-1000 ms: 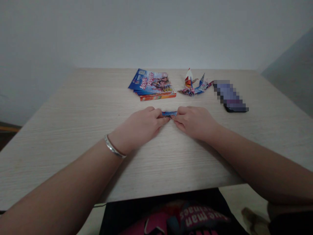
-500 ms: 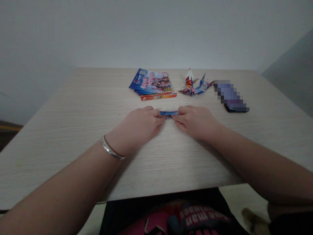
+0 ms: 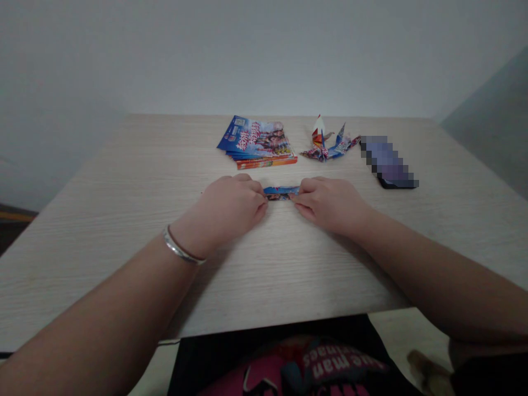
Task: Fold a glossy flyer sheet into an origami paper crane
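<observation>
A narrow strip of folded printed paper (image 3: 281, 193), blue along its far side and darker and multicoloured along the near side, lies low over the table between my hands. My left hand (image 3: 243, 202), with a silver bangle on its wrist, pinches the paper's left end. At the right end, my right hand (image 3: 325, 201) has its thumb and fingers closed on the paper. Both hands rest at the tabletop, and their fingers hide the two ends of the strip.
Beyond my hands lies a fanned stack of printed leaflets (image 3: 259, 140). Right of it stand folded paper cranes (image 3: 324, 147), close to a dark phone (image 3: 390, 162) with a blurred screen. The pale wooden table (image 3: 136, 159) meets a wall at the back.
My left hand has slid slightly left along the paper, so a longer piece of the strip shows between my hands. My right hand has stayed in place.
</observation>
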Tool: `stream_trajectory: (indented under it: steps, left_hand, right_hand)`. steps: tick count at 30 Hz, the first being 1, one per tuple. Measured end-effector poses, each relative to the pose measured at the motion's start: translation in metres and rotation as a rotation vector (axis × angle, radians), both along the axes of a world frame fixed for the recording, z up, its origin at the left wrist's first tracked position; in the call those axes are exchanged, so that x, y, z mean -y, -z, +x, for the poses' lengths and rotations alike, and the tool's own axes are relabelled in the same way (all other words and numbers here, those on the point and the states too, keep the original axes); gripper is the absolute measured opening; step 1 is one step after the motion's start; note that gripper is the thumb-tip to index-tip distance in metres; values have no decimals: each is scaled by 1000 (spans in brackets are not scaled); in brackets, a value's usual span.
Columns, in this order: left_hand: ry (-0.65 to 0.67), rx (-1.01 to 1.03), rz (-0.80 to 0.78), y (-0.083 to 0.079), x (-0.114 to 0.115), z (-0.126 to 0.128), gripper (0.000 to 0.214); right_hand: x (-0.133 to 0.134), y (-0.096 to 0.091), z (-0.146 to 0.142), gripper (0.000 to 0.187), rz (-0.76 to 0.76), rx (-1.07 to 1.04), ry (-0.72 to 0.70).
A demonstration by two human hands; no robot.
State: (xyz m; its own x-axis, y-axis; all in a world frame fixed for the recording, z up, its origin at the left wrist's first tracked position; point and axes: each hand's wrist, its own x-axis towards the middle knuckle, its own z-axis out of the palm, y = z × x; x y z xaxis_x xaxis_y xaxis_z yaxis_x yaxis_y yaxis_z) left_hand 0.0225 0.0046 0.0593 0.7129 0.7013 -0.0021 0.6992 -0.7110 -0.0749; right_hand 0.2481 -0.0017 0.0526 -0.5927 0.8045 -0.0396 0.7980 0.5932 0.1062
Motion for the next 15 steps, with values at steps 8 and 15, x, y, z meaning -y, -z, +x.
stream_trajectory:
  steps: [8,15]
  left_hand:
    - [-12,-123,66,-4,2,1,35]
    - [28,-102,112,1,7,5,32]
  right_hand:
    - [-1,2,0,34,0,-24,-6]
    - [0,2,-1,33,-18,-22,-4]
